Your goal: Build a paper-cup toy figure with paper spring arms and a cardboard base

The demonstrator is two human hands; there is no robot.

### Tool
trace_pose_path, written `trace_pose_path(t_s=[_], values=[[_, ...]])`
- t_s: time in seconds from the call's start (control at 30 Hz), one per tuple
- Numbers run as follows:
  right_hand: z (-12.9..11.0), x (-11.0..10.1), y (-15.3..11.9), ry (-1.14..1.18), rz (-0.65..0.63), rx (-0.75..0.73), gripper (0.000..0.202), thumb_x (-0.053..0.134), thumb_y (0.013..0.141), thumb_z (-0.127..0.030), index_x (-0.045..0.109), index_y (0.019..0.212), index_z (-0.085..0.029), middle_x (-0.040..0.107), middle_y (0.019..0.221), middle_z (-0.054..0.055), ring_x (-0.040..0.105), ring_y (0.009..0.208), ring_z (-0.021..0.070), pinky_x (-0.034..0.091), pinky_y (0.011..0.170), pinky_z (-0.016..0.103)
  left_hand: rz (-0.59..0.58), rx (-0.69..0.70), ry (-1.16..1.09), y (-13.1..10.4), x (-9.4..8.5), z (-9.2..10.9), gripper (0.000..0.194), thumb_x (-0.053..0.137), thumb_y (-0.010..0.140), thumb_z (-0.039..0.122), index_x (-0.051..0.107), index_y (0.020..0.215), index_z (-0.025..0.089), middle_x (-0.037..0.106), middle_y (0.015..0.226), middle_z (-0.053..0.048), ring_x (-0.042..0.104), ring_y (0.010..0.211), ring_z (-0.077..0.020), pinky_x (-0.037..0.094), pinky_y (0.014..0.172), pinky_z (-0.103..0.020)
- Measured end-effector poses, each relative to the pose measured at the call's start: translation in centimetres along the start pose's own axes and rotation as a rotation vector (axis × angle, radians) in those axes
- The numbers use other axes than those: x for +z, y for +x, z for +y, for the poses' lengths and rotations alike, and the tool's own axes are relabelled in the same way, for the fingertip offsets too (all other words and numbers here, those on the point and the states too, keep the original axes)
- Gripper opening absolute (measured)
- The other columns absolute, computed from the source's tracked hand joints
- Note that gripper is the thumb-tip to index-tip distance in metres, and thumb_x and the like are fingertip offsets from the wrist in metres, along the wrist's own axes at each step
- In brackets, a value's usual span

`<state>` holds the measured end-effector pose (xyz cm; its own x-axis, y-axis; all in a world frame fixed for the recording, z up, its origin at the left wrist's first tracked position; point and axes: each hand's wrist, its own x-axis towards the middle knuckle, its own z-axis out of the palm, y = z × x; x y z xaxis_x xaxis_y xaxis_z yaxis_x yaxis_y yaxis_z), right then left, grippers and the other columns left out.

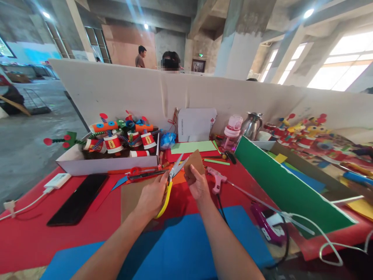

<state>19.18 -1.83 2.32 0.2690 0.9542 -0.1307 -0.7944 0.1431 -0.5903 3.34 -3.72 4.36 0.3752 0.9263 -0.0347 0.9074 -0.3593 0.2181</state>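
My left hand (154, 194) grips a pair of scissors (165, 200) with yellow handles. Their blades are spread and point up and to the right, close to a piece of brown cardboard (192, 163). That cardboard is pinched between the thumb and fingers of my right hand (198, 184). Whether the blades touch its edge I cannot tell. Under my left hand lies a larger brown sheet (131, 198), and blue sheets (175, 249) spread beneath my forearms. A pink glue gun (216, 178) rests just right of my right hand.
At the left, a box (96, 166) holds several paper-cup figures; a black phone (77, 200) lies before it. A green-sided box (285, 186) with coloured paper stands right. Behind are a pink bottle (233, 130), a metal jug (252, 124) and a white partition (131, 89). Cables cross the right side.
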Motion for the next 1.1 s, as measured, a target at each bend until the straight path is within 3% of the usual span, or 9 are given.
trace_pose_path(t_s=[0.1, 0.57, 0.83, 1.1], values=[[0.30, -0.30, 0.20, -0.033, -0.031, 0.013, 0.028, 0.081, 0.057, -0.016, 0.070, 0.083, -0.022, 0.074, 0.078, -0.004, 0.066, 0.064, 0.0103, 0.050, 0.052, 0.018, -0.058, -0.003, 0.068, -0.15, -0.56, 0.75, 0.057, 0.040, 0.089, 0.017, 0.026, 0.144, 0.014, 0.062, 0.117, -0.017, 0.066, 0.097, -0.0287, 0.050, 0.075, -0.036], [0.75, -0.64, 0.05, -0.082, -0.150, 0.047, 0.033, 0.081, 0.062, -0.017, 0.069, 0.092, -0.024, 0.075, 0.085, -0.004, 0.069, 0.072, 0.0112, 0.055, 0.063, 0.020, -0.031, 0.007, 0.081, -0.35, -0.80, 1.11, 0.049, 0.032, 0.091, 0.016, 0.032, 0.140, 0.013, 0.066, 0.104, -0.016, 0.069, 0.088, -0.0285, 0.051, 0.070, -0.036], [0.71, -0.39, -0.04, -0.060, -0.111, 0.088, 0.032, 0.080, 0.061, -0.013, 0.069, 0.089, -0.024, 0.074, 0.081, -0.006, 0.068, 0.068, 0.0108, 0.055, 0.061, 0.021, -0.045, 0.017, 0.068, -0.25, -0.71, 0.99, 0.052, 0.034, 0.090, 0.017, 0.030, 0.141, 0.013, 0.066, 0.105, -0.016, 0.069, 0.090, -0.0288, 0.052, 0.072, -0.037], [1.07, -0.73, 0.12, -0.048, -0.068, 0.107, 0.030, 0.079, 0.063, -0.013, 0.069, 0.089, -0.023, 0.074, 0.080, -0.005, 0.068, 0.071, 0.0122, 0.055, 0.062, 0.023, -0.021, 0.035, 0.031, -0.31, -0.83, 1.18, 0.044, 0.032, 0.090, 0.018, 0.039, 0.133, 0.013, 0.067, 0.099, -0.015, 0.069, 0.086, -0.0282, 0.052, 0.070, -0.036]])
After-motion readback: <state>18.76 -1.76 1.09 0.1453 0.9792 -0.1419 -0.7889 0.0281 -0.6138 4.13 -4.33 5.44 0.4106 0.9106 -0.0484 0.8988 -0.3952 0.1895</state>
